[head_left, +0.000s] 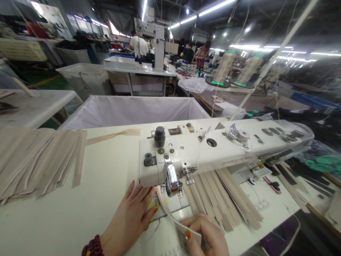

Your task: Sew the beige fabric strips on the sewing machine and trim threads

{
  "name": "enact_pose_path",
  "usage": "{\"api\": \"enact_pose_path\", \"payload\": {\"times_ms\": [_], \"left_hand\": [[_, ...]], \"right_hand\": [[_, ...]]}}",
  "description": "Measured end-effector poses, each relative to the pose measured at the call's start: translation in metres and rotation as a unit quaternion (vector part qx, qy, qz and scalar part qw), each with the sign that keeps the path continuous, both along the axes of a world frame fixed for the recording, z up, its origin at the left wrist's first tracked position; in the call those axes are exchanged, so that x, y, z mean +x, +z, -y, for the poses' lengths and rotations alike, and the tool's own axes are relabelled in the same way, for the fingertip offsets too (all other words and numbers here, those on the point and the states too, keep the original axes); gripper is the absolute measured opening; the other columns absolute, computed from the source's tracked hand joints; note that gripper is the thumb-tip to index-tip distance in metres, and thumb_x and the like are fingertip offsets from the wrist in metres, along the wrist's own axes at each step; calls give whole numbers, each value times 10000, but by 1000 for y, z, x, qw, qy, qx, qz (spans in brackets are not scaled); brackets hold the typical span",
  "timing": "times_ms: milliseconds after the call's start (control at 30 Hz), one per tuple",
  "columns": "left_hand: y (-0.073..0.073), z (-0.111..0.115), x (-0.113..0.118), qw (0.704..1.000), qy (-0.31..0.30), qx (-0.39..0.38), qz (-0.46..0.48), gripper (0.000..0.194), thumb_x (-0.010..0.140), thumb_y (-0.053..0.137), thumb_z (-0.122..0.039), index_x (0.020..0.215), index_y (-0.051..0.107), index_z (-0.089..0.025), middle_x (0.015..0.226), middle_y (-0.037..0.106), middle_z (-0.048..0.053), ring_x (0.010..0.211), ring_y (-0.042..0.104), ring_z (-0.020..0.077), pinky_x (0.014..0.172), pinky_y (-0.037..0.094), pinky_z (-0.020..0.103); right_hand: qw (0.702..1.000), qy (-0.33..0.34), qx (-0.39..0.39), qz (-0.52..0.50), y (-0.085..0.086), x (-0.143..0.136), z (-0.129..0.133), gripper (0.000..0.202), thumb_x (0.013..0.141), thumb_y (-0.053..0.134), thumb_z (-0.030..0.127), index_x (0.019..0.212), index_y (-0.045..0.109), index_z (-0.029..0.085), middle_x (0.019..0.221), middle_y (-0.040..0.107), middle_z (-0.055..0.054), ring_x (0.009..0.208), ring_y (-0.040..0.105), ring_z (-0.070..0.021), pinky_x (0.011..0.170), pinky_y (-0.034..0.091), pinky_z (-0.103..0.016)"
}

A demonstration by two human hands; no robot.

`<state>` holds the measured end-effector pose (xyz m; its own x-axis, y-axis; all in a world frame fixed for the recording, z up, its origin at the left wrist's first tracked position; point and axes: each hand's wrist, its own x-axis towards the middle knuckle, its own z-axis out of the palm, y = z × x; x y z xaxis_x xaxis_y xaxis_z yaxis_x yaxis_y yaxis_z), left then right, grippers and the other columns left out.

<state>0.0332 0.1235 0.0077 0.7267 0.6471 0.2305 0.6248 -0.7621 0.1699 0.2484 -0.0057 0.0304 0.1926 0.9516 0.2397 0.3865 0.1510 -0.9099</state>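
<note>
Tube lights run over a workshop behind a white tabletop (106, 199). At far left, beige strips (39, 160) lie fanned in a pile. Next, the left hand (131, 213) lies palm down by the sewing machine (186, 153), its fingers slightly apart and thumb spread. One pale band (170, 214) curves from beneath the machine's head to the right hand (207, 234), clamped between thumb and fingers. Beyond it lie more strips (221, 199), then pink-handled snips (272, 185).

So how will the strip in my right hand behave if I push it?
The strip would probably buckle rather than stay straight, since it curves between the sewing machine and your right hand. It's likely light, looking narrow and thin.
</note>
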Motion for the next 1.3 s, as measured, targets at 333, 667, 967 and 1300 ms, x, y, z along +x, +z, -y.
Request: {"api": "enact_pose_path", "payload": {"times_ms": [333,667,967,1300], "left_hand": [[2,-3,1,1000,-4,16,23,372,913,572,-276,1270,569,-170,1223,649,117,1157,546,327,997,418,525],[5,-4,0,999,-4,13,35,343,907,568,-307,1233,589,-202,1122,678,89,1135,559,311,1048,370,539],[6,-4,0,1000,-8,-1,25,399,898,584,-282,1291,549,-220,1166,671,88,1159,546,322,1060,352,565],[9,-3,1,999,-4,-33,0,257,906,569,-272,659,588,-205,1106,689,95,1128,551,342,1036,339,656]], "right_hand": [[991,56,-42,112,18,4,-28,118,848,521,145,777,561,231,877,716,24,822,633,-142,745,426,-273],[949,104,-45,293,26,0,-51,185,915,456,154,747,515,202,702,596,4,678,527,-155,739,346,-312],[902,107,28,417,12,-7,-69,120,883,547,162,793,599,222,749,689,4,686,600,-173,758,359,-319],[854,82,97,504,10,-19,-93,114,830,593,125,864,655,215,783,719,-29,620,607,-191,668,443,-335]]}}
